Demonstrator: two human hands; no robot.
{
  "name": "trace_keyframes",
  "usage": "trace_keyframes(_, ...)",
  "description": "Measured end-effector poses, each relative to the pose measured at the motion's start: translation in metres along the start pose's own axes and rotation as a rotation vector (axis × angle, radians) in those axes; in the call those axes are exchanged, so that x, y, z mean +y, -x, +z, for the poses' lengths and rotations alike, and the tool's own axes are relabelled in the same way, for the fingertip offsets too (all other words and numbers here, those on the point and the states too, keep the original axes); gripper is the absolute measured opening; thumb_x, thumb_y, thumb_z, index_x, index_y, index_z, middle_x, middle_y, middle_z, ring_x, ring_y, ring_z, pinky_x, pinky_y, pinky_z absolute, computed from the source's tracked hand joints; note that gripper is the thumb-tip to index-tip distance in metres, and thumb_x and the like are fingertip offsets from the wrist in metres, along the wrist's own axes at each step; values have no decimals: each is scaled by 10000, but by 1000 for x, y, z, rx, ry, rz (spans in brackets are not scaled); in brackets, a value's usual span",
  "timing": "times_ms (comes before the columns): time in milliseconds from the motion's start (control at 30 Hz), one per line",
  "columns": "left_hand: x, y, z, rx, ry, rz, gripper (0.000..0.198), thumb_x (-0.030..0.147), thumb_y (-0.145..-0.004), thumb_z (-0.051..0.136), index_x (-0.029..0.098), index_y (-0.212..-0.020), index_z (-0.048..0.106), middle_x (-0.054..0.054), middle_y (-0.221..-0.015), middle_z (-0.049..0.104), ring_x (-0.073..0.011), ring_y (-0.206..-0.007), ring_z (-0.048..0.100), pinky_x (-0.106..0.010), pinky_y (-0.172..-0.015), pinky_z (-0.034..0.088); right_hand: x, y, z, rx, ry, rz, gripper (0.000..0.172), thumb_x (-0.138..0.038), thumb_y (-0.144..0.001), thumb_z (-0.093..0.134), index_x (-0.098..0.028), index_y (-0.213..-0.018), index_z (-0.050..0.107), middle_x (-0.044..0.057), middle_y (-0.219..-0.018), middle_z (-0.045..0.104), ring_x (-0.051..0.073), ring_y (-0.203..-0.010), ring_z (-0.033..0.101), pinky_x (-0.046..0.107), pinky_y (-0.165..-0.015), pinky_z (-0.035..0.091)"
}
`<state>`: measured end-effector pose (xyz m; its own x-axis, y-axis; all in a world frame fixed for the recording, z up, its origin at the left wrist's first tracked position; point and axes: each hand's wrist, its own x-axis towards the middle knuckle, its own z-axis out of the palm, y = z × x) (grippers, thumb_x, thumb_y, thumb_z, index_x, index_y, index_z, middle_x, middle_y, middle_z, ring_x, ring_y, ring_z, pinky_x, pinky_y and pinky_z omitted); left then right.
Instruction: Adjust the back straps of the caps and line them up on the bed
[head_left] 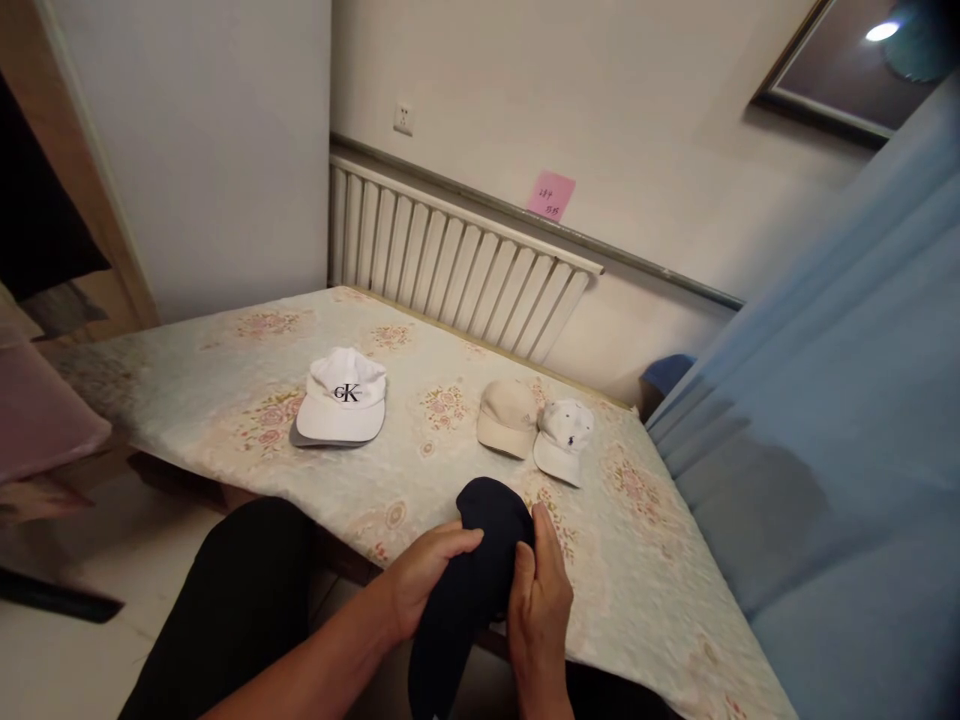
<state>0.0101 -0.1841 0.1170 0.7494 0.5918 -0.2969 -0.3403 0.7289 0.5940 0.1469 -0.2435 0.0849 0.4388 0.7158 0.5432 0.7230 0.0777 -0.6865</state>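
Note:
A dark navy cap [480,560] is held between my two hands over the near edge of the bed, its brim hanging down toward me. My left hand [427,575] grips its left side, thumb on top and the other fingers hidden beneath. On the right side, my right hand [540,590] presses the cap between thumb and fingers. Beyond it lie a beige cap [508,415] and a white cap [564,440] with a small dark emblem, side by side. Farther left sits another white cap [343,395] with "CK" lettering and a grey under-brim.
The caps lie on a bed [420,480] with a pale floral cover. A radiator [450,260] stands along its far side, with a pink note [551,195] above. A blue curtain [840,430] hangs at right. My knee [240,580] is at the near left.

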Motion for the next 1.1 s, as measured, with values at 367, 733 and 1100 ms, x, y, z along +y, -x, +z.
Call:
trace_keyframes(367, -2, 5, -2, 77, 43, 47, 88, 215, -720, 663, 136, -742, 627, 0, -623, 626, -120, -556, 579, -223, -555, 436, 2, 1, 19, -82, 249, -449, 448, -237, -908, 415, -158, -1348, 395, 123, -1363, 477, 257, -1316, 352, 548, -1038, 318)
trace_keyframes(733, -3, -4, -5, 4, 82, 9, 130, 154, -691, 587, 130, -806, 641, -23, -647, 635, -155, -600, 604, -266, -628, 456, -16, 3, 9, -24, 206, -353, 465, -271, -922, 378, -139, -1368, 360, 146, -1436, 368, 266, -1340, 304, 549, -1038, 327)
trace_keyframes(1100, 1, 5, -1, -178, 99, 107, 454, 40, -589, 492, 140, -1003, 646, -60, -764, 660, -167, -624, 603, -291, -634, 448, 3, -2, 9, 9, 153, -234, 456, -299, -934, 334, -164, -1369, 360, 139, -1404, 419, 265, -1310, 359, 552, -1020, 345)
